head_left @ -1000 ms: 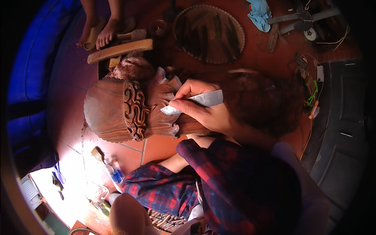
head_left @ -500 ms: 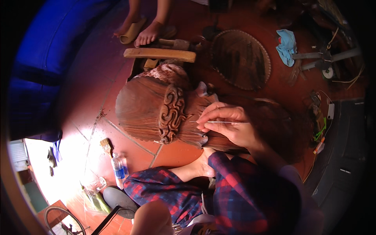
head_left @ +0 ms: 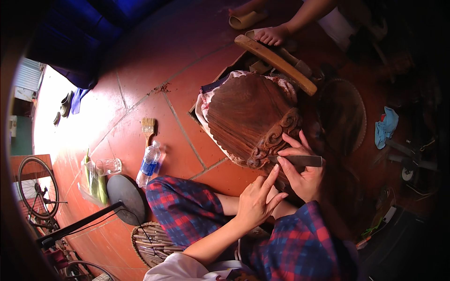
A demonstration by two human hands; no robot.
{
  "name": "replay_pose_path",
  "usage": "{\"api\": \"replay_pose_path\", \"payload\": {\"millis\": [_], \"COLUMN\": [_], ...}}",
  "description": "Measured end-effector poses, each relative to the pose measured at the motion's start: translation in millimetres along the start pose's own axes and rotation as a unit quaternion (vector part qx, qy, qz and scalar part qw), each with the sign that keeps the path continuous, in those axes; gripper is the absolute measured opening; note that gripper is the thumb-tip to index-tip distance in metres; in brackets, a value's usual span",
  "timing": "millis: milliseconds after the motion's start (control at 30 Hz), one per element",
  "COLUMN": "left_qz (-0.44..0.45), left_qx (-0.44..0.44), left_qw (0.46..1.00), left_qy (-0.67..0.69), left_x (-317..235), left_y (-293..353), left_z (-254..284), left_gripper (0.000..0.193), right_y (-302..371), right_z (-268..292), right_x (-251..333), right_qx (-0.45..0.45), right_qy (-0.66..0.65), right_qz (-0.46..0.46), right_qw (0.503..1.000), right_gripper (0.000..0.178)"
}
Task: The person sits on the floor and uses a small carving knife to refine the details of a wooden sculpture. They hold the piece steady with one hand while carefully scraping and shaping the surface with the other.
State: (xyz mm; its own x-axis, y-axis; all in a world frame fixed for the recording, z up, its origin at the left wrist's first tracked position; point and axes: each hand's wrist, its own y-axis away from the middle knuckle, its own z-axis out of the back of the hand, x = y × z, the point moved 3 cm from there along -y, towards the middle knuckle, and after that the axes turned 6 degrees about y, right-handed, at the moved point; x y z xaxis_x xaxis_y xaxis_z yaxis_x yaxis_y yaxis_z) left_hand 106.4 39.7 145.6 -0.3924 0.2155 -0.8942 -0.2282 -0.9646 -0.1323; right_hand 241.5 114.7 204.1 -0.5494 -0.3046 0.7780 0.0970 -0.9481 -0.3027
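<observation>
A reddish-brown wooden carving (head_left: 248, 114) rests on patterned cloth (head_left: 202, 107) before me, its fan-like ribbed end at the left and a band of raised scrolls (head_left: 276, 138) across it. My right hand (head_left: 307, 175) pinches a flat, dark-grey, blade-like tool (head_left: 304, 161) between thumb and fingers. The tool's narrow end points left and lies close by the scrolls. My left hand (head_left: 258, 199) is open, holding nothing, its index finger stretched up near the tool and its thumb apart. Whether that fingertip touches the wood or the tool, I cannot tell.
Left on the tiles are a paintbrush (head_left: 148, 129), a plastic bottle (head_left: 150, 161), a clear glass (head_left: 108, 166) and a dark round stand base (head_left: 125, 199). A basket of sticks or tool handles (head_left: 152, 243) sits by my knee. Beyond the carving lies a wooden bar (head_left: 276, 64), near another person's foot (head_left: 272, 35).
My view has swung left, so the carving appears further right and tilted. My left hand has come up beside the carving. The tool in my right hand now shows its flat face.
</observation>
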Motion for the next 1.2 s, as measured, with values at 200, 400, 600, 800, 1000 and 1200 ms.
{"api": "replay_pose_path", "payload": {"millis": [200, 400, 600, 800, 1000, 1200], "left_qz": [0.034, 0.063, 0.063, 0.05, 0.082, 0.066], "left_qx": [0.039, 0.041, 0.051, 0.055, 0.088, 0.073], "left_qw": [0.998, 0.997, 0.997, 0.997, 0.993, 0.995], "left_qy": [-0.029, -0.005, -0.004, -0.003, 0.001, -0.005], "left_x": [14, 0, -4, -5, -7, -12], "left_y": [4, -16, -9, -23, -14, -20], "left_z": [6, 8, 17, 11, 26, 25], "left_gripper": [0.073, 0.069, 0.07, 0.071, 0.068, 0.069], "right_y": [10, 7, 10, 7, 10, 7], "right_z": [-13, -12, -15, -12, -14, -12], "right_x": [-1, -6, -1, -7, -1, -4], "right_qx": [0.051, 0.008, 0.03, -0.032, 0.01, -0.001], "right_qy": [0.032, -0.008, 0.018, -0.04, -0.003, -0.024], "right_qz": [-0.03, -0.105, -0.083, -0.175, -0.124, -0.122], "right_qw": [0.998, 0.994, 0.996, 0.983, 0.992, 0.992], "right_gripper": [0.003, 0.005, 0.006, 0.007, 0.009, 0.007]}}
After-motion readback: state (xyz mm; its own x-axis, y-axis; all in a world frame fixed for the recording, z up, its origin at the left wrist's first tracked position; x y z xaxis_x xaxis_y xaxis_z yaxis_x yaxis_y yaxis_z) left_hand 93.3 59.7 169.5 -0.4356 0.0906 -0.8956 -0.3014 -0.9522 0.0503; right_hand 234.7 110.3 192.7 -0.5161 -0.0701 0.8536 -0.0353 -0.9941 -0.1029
